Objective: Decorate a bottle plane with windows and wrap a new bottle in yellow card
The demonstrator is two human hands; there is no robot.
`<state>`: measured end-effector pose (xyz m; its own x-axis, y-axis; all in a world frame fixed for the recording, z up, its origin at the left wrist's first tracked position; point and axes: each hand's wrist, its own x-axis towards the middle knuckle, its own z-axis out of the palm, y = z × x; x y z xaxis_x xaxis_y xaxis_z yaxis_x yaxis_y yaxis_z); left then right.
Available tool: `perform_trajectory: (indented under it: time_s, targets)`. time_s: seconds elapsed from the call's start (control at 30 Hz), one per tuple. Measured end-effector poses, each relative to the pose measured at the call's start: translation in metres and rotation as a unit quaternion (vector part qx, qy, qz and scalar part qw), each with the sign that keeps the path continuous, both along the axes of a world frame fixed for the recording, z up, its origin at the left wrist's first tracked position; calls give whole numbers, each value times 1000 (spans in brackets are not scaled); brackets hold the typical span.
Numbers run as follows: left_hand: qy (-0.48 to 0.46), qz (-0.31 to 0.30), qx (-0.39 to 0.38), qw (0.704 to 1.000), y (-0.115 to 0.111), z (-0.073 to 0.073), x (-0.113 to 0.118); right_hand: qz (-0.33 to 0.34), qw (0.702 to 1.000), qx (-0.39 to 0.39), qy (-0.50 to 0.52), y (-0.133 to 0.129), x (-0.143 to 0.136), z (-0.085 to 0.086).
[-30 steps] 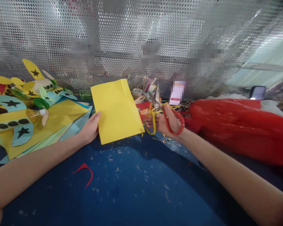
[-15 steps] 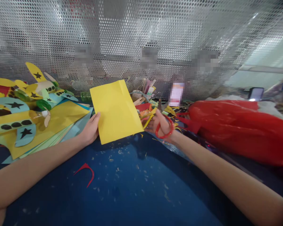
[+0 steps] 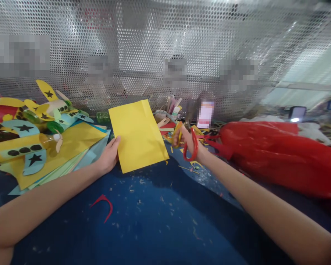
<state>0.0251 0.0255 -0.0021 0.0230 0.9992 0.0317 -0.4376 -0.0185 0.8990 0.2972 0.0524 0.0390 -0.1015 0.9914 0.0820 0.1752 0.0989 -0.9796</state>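
A yellow paper sheet [image 3: 139, 136] is held up by its left edge in my left hand [image 3: 110, 154], which is closed on it. To the right of the sheet, my right hand [image 3: 189, 141] is closed around scissors [image 3: 194, 144] with red and yellow handles. Their blades point up and away and look blurred. The right hand does not touch the sheet. On the blue table [image 3: 154, 228] below lies a curved red paper scrap [image 3: 109, 206].
Paper planes [image 3: 24, 147] with black stars rest on stacked coloured sheets [image 3: 63, 147] at the left. A large red plastic bag [image 3: 270, 158] fills the right side. Craft sticks [image 3: 173, 105] and paper scraps lie at the back, before a perforated metallic screen [image 3: 143, 44].
My right hand has moved slightly away from the yellow sheet, and the scissors have turned within it. The left hand still holds the sheet. The whole view has shifted slightly.
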Motion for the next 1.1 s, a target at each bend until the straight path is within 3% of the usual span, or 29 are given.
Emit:
perform_trajectory:
  time_s: [0.1,0.2,0.43,0.6,0.77,1.1]
  targets:
    - [-9,19,-21,1000,0,3,0,51,995,-57,65,-32,-19,-6]
    - [-24,38,-26,999,5,8,-3,78,991,-82,67,-48,-28,-11]
    - [-51,127,-27,990,25,22,-19,54,994,-98,-9,-47,-23,-3]
    - [-61,134,-13,989,27,30,-23,127,988,-72,-46,-53,-22,0]
    - [-59,141,7,988,30,27,-27,167,978,-59,-107,-64,-24,8]
    - [-62,155,20,986,38,23,-33,156,969,-126,-143,-67,-24,16]
